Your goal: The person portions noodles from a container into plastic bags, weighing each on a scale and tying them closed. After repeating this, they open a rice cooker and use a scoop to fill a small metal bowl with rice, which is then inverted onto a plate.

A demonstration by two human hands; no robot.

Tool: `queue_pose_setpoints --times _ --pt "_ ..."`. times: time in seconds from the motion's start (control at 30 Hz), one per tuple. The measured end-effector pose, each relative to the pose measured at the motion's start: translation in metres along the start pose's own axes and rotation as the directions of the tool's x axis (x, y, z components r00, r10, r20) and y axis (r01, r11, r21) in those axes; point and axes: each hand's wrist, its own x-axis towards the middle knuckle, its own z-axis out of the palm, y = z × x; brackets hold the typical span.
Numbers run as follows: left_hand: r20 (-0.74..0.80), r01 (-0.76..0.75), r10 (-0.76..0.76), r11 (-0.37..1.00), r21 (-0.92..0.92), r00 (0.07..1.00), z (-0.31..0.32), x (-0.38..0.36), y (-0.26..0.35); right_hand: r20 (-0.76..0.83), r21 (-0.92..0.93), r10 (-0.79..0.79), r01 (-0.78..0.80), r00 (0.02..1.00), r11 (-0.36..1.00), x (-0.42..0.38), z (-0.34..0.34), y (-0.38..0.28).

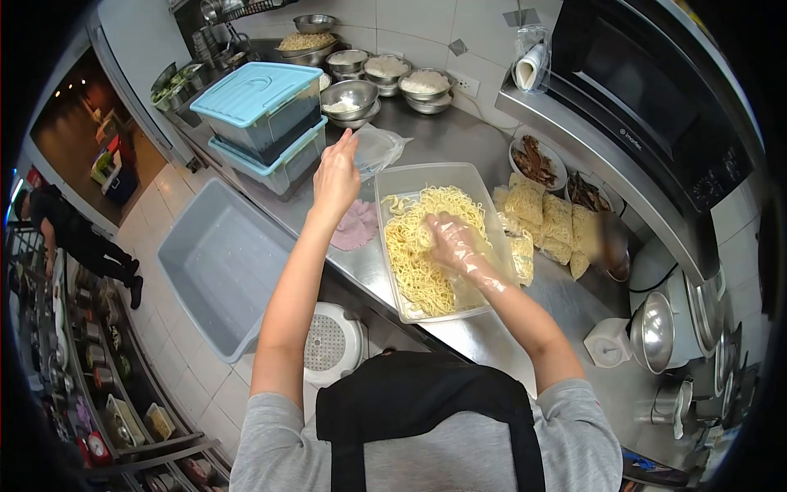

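A clear plastic tub [475, 182] full of yellow noodles [422, 275] stands on the steel counter. My right hand [456, 246], in a thin clear glove, is down in the noodles with its fingers closed around some of them. Left of the tub, my left hand [337, 174] is raised over the counter; its fingers point up and are pressed together, and what they hold, if anything, is hidden. Just beyond it lies a clear plastic bag [379, 149]. A pink cloth [357, 226] rests between my left hand and the tub.
Bagged noodle portions [525, 201] lie right of the tub, by bowls of dried food [537, 161]. Blue-lidded boxes [261, 92] and metal bowls [426, 84] stand behind. A grey bin [221, 262] is at left, a small scale [608, 343] at right. A person [78, 234] stands far left.
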Motion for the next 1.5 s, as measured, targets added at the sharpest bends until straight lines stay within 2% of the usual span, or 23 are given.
queue_pose_setpoints --times 0.07,0.1,0.17,0.2,0.23,0.27,0.3,0.33,0.37,0.4,0.43,0.47,0.6,0.83,1.0,1.13,1.17,1.2,1.27,1.3,1.37,1.43,1.5 --pt "0.004 0.022 -0.022 1.000 0.002 1.000 0.005 0.001 -0.002 -0.016 0.476 0.073 -0.057 0.997 0.877 -0.003 0.004 0.016" --pt "0.012 0.054 -0.054 0.999 0.004 0.998 0.008 0.001 -0.002 -0.141 0.881 0.166 0.047 0.976 0.470 -0.012 0.003 0.023" --pt "0.027 0.059 -0.059 0.998 -0.010 0.998 0.016 0.002 -0.001 -0.149 0.978 0.110 0.163 0.983 -0.130 -0.023 -0.050 0.020" --pt "0.039 0.062 -0.061 0.998 -0.019 0.997 0.020 0.005 0.000 -0.079 0.973 0.165 0.040 0.983 0.226 -0.009 -0.072 0.036" --pt "0.045 0.053 -0.052 0.998 -0.024 0.998 0.025 0.007 0.000 -0.139 0.961 0.252 0.069 0.958 0.269 -0.014 -0.104 0.031" --pt "0.042 0.040 -0.039 0.999 -0.015 0.998 0.028 0.010 0.001 -0.216 0.973 0.227 0.191 0.949 0.127 -0.017 -0.130 0.034" --pt "0.037 0.027 -0.027 1.000 -0.007 0.999 0.032 0.012 0.002 -0.272 0.960 0.211 0.251 0.939 0.123 -0.022 -0.155 0.034" --pt "0.041 0.019 -0.019 1.000 -0.014 0.999 0.034 0.015 0.004 -0.365 0.930 0.220 0.367 0.905 0.033 -0.028 -0.179 0.034" --pt "0.032 0.018 -0.017 1.000 -0.022 0.999 0.035 0.017 0.005 -0.382 0.915 0.237 0.330 0.893 0.231 -0.027 -0.215 0.030" --pt "0.023 0.018 -0.017 0.999 -0.029 1.000 0.036 0.019 0.006 -0.384 0.921 0.284 0.340 0.879 0.193 -0.040 -0.245 0.014" --pt "0.030 0.017 -0.016 0.999 -0.034 0.999 0.037 0.021 0.006 -0.636 0.772 -0.082 0.632 0.768 -0.064 -0.037 -0.252 0.034" --pt "0.028 0.015 -0.014 0.999 -0.032 1.000 0.035 0.022 0.008 -0.579 0.804 0.133 0.590 0.804 -0.069 -0.060 -0.283 0.000" --pt "0.055 0.039 -0.038 0.999 -0.021 0.998 0.032 0.024 0.016 -0.721 0.692 -0.005 0.721 0.692 0.001 -0.067 -0.354 0.000" --pt "0.132 -0.004 0.000 1.000 0.025 0.991 0.053 0.025 0.022 -0.723 0.690 -0.077 0.723 0.687 -0.027 -0.065 -0.383 0.003" --pt "0.155 -0.028 0.030 0.999 -0.017 0.988 0.062 0.025 0.031 -0.609 0.793 -0.075 0.604 0.790 -0.079 -0.055 -0.350 0.010" --pt "0.126 -0.078 0.088 0.993 -0.087 0.988 0.063 0.025 0.039 -0.276 0.936 -0.077 0.250 0.958 -0.249 -0.043 -0.243 0.021" --pt "0.107 -0.158 0.172 0.979 -0.125 0.979 0.062 0.025 0.041 -0.172 0.944 -0.075 0.143 0.982 -0.297 -0.042 -0.213 0.016" --pt "0.084 -0.239 0.254 0.958 -0.161 0.964 0.061 0.024 0.045 -0.162 0.951 0.160 0.198 0.974 -0.240 -0.060 -0.195 -0.015" --pt "0.129 -0.278 0.335 0.903 -0.329 0.933 0.054 0.021 0.063 -0.031 0.806 -0.012 0.018 0.999 -0.591 -0.012 -0.096 0.023" --pt "0.111 -0.356 0.426 0.852 -0.384 0.898 0.055 0.019 0.067 0.006 0.785 -0.046 -0.033 0.999 -0.619 -0.001 -0.069 0.027" --pt "0.093 -0.431 0.516 0.789 -0.438 0.852 0.053 0.011 0.074 0.023 0.789 -0.057 -0.053 0.998 -0.612 0.008 -0.048 0.025" --pt "0.203 -0.363 0.531 0.766 -0.531 0.823 0.044 0.002 0.081 0.003 0.805 -0.039 -0.025 0.999 -0.593 0.011 -0.041 0.022" --pt "0.222 -0.347 0.495 0.804 -0.482 0.840 0.047 -0.012 0.085 -0.044 0.832 0.020 0.048 0.999 -0.552 0.009 -0.036 0.015"
